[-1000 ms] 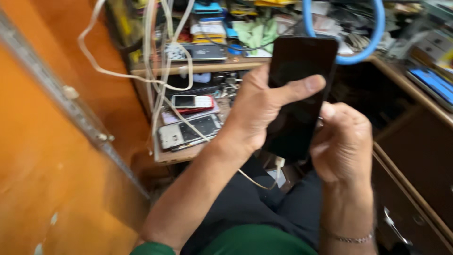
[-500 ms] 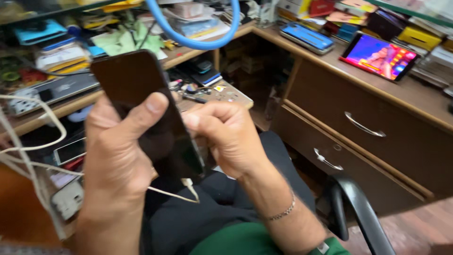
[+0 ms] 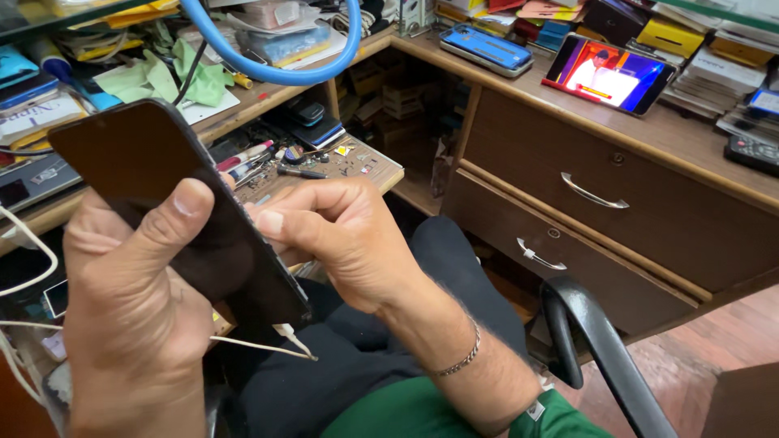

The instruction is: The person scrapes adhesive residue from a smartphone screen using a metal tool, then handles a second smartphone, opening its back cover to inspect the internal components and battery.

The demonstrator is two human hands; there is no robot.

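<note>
A black smartphone (image 3: 162, 186) with a dark screen is held upright over my lap. My left hand (image 3: 134, 308) grips it from the left, thumb pressed across the screen. My right hand (image 3: 345, 239) touches the phone's right edge with its fingertips, the thumb against the side. A thin white cable (image 3: 268, 347) runs to the phone's bottom end, where its plug (image 3: 294, 338) hangs by the lower corner; whether it is plugged in I cannot tell.
A pull-out shelf (image 3: 369, 166) with small tools lies just behind my hands. A wooden desk with two drawers (image 3: 617, 219) stands right, with a lit tablet (image 3: 608, 75) on top. A blue ring lamp (image 3: 272, 75) hangs above. A black chair arm (image 3: 596, 341) is lower right.
The view has swung right, from the orange wall and cluttered shelf to the drawers and tablet. Both hands stay on the phone, which is now tilted more to the left.
</note>
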